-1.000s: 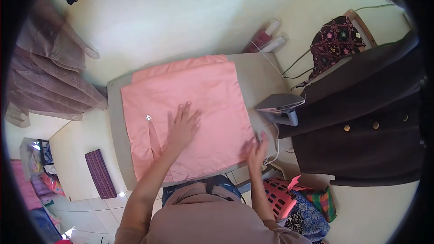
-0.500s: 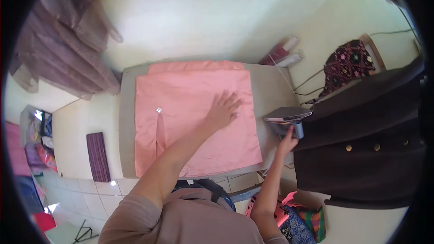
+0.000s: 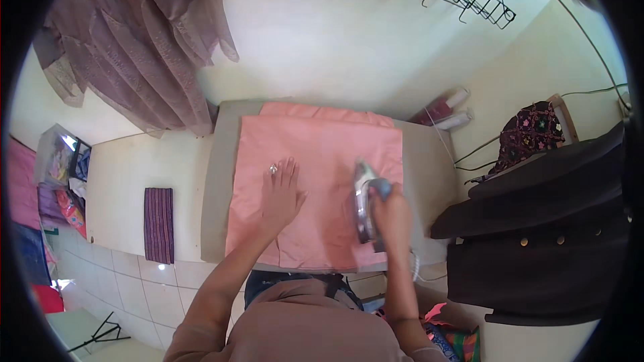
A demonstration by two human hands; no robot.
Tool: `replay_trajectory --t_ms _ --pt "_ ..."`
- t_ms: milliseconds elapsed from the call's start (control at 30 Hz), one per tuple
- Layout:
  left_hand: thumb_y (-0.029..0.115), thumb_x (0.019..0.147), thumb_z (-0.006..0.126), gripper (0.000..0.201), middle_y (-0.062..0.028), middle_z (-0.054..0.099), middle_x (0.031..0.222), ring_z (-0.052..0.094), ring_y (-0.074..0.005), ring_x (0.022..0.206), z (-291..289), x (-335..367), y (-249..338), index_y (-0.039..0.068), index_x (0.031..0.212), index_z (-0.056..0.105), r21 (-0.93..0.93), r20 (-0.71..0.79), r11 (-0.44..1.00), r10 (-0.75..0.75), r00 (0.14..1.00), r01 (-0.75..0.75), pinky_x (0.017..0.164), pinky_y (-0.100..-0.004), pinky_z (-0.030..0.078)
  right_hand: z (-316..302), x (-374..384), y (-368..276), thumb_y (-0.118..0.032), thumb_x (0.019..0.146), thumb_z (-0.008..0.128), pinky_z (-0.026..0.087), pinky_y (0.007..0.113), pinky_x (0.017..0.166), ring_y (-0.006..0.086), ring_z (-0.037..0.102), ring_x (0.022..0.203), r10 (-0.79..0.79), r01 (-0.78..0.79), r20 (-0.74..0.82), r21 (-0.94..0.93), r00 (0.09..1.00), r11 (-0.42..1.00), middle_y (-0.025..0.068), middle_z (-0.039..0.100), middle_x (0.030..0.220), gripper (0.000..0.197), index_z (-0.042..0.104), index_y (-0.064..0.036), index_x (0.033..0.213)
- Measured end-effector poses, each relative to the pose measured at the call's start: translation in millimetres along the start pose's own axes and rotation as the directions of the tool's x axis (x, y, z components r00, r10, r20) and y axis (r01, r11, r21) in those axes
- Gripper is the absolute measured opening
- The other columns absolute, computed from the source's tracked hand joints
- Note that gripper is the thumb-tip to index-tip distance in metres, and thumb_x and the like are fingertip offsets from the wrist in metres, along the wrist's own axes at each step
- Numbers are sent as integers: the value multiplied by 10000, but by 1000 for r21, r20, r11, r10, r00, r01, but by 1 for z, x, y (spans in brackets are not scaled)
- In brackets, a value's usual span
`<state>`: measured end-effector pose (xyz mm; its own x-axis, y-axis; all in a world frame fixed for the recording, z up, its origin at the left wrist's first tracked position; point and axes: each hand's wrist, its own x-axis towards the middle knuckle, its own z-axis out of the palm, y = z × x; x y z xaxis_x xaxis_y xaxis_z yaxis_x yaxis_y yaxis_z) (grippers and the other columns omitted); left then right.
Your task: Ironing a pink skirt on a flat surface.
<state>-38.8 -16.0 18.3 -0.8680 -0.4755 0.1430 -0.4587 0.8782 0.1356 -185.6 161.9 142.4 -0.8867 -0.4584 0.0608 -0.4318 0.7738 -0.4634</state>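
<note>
On smooth pink cloth (image 3: 322,161), left hand (image 3: 280,194) lies flat; right hand (image 3: 391,211) seemingly grips shiny iron (image 3: 364,204).

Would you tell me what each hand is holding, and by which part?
The right hand grips an iron by its handle, on the pink cloth. The left hand holds nothing; it lies flat on the cloth.

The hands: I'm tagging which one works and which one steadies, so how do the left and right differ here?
The left hand lies flat and open, fingers spread, on the pink cloth; the right hand is closed around the iron. The left wears a ring; none shows on the right. The left sits mid-cloth, the right near its right edge. Both are over the same cloth on the board.
</note>
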Motion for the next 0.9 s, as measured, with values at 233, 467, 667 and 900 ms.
replay_trajectory --t_ms 233,467,667,900 --pt "350 909 449 602 -109 287 1493 252 -272 1384 30 0 -13 82 1434 326 -104 -75 995 -13 997 5 1115 -544 146 109 73 -59 -311 879 586 489 502 676 427 629 777 -68 70 44 -50 997 996 247 639 805 330 503 -1 958" --pt "252 848 515 546 -84 384 1419 334 -278 1318 2 46 -5 84 1360 428 -232 104 970 -45 994 68 1093 -526 195 119 135 -47 -327 874 588 488 511 698 418 631 814 -71 68 -38 -78 997 995 249 640 846 345 533 1 967" --pt "239 872 487 516 -114 348 1458 293 -299 1361 48 94 21 61 1353 436 -246 -185 968 3 983 -49 1106 -528 190 75 40 -37 -341 881 587 495 504 688 414 643 798 139 -116 99 -208 985 971 255 644 810 375 499 -1 1013" --pt "323 920 418 518 -103 272 1509 272 -312 1375 57 107 37 176 1417 392 -262 -93 961 67 993 -89 1114 -528 186 75 71 -27 -366 884 581 505 495 663 421 643 765 119 -109 22 -264 993 958 249 646 796 387 485 -5 986"
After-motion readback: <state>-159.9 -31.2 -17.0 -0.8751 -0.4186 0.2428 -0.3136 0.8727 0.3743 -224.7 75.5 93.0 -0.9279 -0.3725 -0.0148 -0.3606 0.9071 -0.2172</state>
